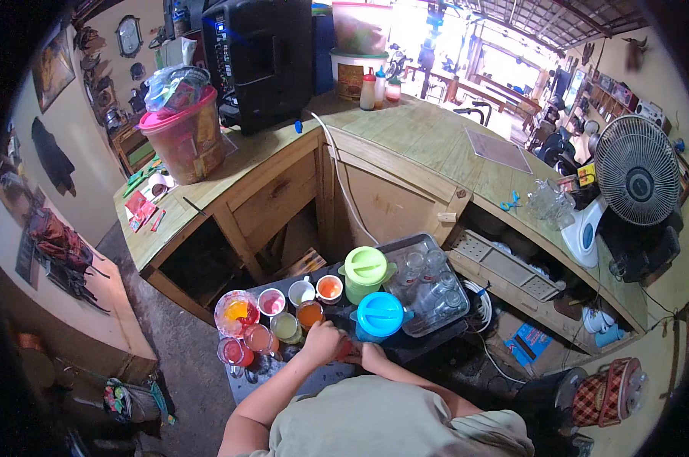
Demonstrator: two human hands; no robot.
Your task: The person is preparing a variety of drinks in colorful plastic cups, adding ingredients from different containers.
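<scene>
My left hand (325,341) and my right hand (373,356) are close together over the dark low table (299,383), at a small red thing (343,349) that my fingers partly hide. Beyond my left hand stand glass mugs of orange drink (310,313), pale green drink (286,327), pinkish drink (258,338) and red drink (234,351). Behind them are several white cups, one with orange contents (329,288). A bowl (237,313) holds something yellow and red. A pitcher with a blue lid (380,314) stands just beyond my right hand, with a green-lidded pitcher (366,273) behind it.
A metal tray (464,311) with several empty glass mugs lies right of the pitchers. Around the table runs a wooden counter (401,137) bearing a pink bucket (184,143), a black speaker (264,63), squeeze bottles (368,91), blue scissors (510,201) and a fan (638,171). A white cable hangs down its front.
</scene>
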